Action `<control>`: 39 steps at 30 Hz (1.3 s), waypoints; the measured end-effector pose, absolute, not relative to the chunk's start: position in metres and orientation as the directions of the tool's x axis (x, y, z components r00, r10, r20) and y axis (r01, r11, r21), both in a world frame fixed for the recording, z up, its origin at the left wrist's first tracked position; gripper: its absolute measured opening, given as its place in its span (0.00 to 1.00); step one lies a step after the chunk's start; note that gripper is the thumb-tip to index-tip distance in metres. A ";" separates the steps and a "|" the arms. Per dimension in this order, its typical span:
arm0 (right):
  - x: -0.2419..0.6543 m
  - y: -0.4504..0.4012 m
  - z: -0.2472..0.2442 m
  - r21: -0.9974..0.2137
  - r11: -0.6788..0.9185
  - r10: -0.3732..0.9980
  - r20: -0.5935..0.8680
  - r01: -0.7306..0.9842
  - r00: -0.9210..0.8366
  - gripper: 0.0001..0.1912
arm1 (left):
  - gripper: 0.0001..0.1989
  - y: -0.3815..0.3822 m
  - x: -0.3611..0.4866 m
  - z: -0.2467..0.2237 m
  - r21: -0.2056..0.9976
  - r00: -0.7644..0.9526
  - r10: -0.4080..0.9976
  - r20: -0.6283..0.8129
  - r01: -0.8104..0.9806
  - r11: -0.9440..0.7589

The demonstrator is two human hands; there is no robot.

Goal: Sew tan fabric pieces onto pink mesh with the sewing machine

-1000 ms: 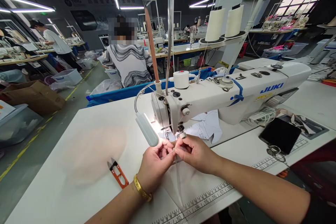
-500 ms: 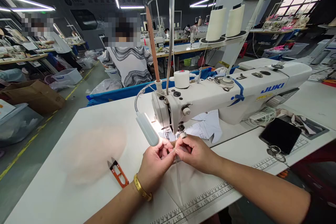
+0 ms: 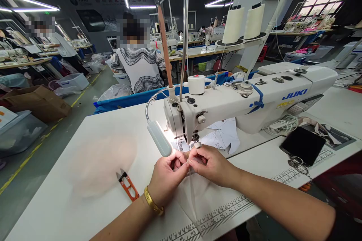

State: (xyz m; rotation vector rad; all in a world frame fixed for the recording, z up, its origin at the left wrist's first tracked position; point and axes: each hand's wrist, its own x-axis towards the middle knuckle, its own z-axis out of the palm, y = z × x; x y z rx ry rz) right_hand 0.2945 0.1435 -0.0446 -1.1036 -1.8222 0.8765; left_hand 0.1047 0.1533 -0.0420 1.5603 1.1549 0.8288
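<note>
Just in front of the needle area of a white sewing machine [image 3: 220, 101], my two hands meet fingertip to fingertip. My left hand [image 3: 169, 167], with a gold bangle at its wrist, pinches the edge of a sheer pale fabric [image 3: 195, 192]. Right against it, my right hand [image 3: 210, 165] pinches the same fabric. The sheer cloth hangs from the fingers toward the table's front edge. A grey-white lamp head [image 3: 159, 138] lights the spot from just above my left fingers. Orange-handled thread snips [image 3: 128, 185] lie left of my left wrist, blades pointing away.
A sheer pinkish fabric piece [image 3: 104, 165] lies on the table's left. White pattern pieces [image 3: 222, 135] sit under the machine arm. At right are a black phone-like slab [image 3: 302, 145] and keys [image 3: 296, 163]. A printed ruler [image 3: 217, 218] runs along the front edge. A person [image 3: 138, 64] sits beyond.
</note>
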 end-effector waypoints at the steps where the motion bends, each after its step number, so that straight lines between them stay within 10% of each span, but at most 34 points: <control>1: 0.295 0.143 -0.044 -0.856 0.375 0.916 0.284 0.355 -0.285 0.04 | 0.14 0.153 0.105 -0.042 0.959 0.306 0.952 -0.028 0.277 -0.061; 39: 0.293 0.143 -0.041 -0.868 0.300 0.945 0.213 0.395 -0.248 0.07 | 0.10 0.152 0.101 -0.039 0.943 0.277 0.954 0.113 0.274 -0.191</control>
